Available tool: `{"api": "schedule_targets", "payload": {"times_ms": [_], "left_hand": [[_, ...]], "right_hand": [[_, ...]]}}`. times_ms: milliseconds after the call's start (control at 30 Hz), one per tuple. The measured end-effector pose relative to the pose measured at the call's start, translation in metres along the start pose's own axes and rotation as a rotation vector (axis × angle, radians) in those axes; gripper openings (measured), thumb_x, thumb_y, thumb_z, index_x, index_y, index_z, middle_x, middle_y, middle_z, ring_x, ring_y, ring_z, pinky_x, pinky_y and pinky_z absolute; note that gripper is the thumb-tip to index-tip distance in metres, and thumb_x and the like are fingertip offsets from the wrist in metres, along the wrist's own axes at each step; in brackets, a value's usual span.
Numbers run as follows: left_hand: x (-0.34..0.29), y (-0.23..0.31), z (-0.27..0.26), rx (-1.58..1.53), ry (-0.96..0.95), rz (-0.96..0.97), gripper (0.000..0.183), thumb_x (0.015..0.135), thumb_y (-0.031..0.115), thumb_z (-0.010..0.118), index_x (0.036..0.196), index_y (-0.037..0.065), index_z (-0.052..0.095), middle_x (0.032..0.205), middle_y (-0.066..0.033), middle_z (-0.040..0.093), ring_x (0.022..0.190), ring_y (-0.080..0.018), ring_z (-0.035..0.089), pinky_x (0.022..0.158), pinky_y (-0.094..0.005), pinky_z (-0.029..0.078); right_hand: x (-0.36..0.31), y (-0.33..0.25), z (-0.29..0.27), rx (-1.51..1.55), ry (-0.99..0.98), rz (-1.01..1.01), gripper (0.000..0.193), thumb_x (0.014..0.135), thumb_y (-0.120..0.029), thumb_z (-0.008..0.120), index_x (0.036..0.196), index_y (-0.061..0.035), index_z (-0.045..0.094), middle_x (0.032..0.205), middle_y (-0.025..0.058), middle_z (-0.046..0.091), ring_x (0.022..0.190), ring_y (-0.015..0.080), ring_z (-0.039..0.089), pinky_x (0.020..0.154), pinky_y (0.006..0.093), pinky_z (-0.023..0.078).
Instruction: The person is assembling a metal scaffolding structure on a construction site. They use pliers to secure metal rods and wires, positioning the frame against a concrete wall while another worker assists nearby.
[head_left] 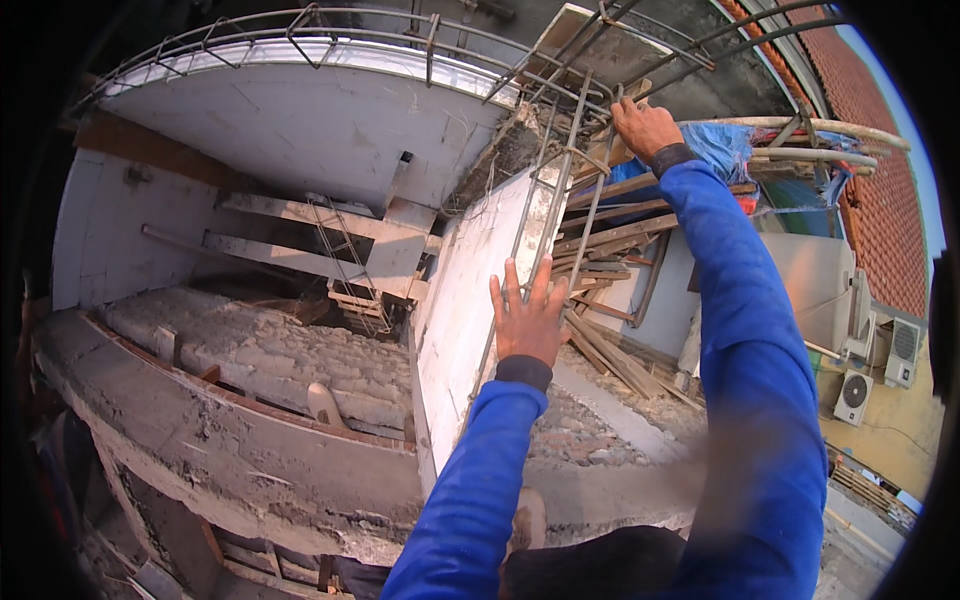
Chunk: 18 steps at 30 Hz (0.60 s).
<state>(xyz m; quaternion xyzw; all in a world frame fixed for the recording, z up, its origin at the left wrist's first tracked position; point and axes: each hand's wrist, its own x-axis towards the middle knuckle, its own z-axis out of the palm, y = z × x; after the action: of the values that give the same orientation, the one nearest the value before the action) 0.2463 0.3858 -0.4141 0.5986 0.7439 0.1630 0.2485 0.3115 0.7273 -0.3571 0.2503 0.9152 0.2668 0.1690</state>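
Blue sleeves [750, 330] reached forward over a building site as a worker put both bare hands to a steel frame [569, 152], its long rods running along the top of a white wall [470, 290]. Fingers spread wide, the left hand [528, 322] lay over the lower rods. Farther along, the right hand [645, 128] touched the frame's upper end, its fingers bent and close together; whether they closed fully around a rod could not be told. Wooden planks [625, 237] lay piled right of the frame, near a crumpled blue tarp [722, 150], while a rough concrete ledge [260, 450] curved across the left.
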Motion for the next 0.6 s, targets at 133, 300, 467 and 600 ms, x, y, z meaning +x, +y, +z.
{"api": "schedule_targets", "payload": {"times_ms": [133, 300, 467, 600], "left_hand": [[0.0, -0.001, 0.001, -0.001, 0.004, -0.001, 0.075, 0.066, 0.044, 0.079, 0.133, 0.027, 0.049, 0.156, -0.0005, 0.018, 0.144, -0.0391, 0.01, 0.116, -0.0576, 0.007], [0.0, 0.0, -0.001, -0.003, -0.005, -0.004, 0.073, 0.068, 0.044, 0.078, 0.133, 0.027, 0.049, 0.156, -0.0005, 0.018, 0.144, -0.0394, 0.01, 0.116, -0.0582, 0.005], [0.0, 0.0, -0.003, 0.014, -0.039, -0.013, 0.073, 0.07, 0.046, 0.075, 0.134, 0.027, 0.048, 0.157, -0.0003, 0.017, 0.144, -0.0392, 0.009, 0.115, -0.0582, 0.004], [-0.001, 0.0, -0.003, 0.023, -0.039, -0.007, 0.072, 0.071, 0.047, 0.073, 0.135, 0.028, 0.048, 0.157, -0.0001, 0.017, 0.144, -0.0393, 0.009, 0.115, -0.0586, 0.002]], "right_hand": [[-0.002, -0.001, 0.003, 0.029, -0.003, -0.008, 0.012, 0.086, -0.009, 0.053, 0.096, -0.0049, 0.054, 0.098, 0.0131, 0.059, 0.075, 0.0308, 0.067, 0.062, 0.0421, 0.053], [0.0, 0.013, -0.004, 0.058, -0.052, -0.141, 0.013, 0.085, -0.009, 0.054, 0.095, -0.0031, 0.059, 0.104, 0.013, 0.06, 0.084, 0.0304, 0.068, 0.068, 0.0403, 0.056], [-0.002, 0.016, -0.012, 0.07, -0.078, -0.099, 0.017, 0.084, -0.006, 0.053, 0.098, -0.0016, 0.062, 0.112, 0.0117, 0.057, 0.087, 0.0303, 0.067, 0.072, 0.0404, 0.056], [-0.003, 0.017, -0.012, 0.062, -0.136, -0.088, 0.019, 0.085, -0.008, 0.053, 0.102, -0.0027, 0.061, 0.112, 0.0107, 0.057, 0.085, 0.0306, 0.067, 0.071, 0.0414, 0.056]]}}
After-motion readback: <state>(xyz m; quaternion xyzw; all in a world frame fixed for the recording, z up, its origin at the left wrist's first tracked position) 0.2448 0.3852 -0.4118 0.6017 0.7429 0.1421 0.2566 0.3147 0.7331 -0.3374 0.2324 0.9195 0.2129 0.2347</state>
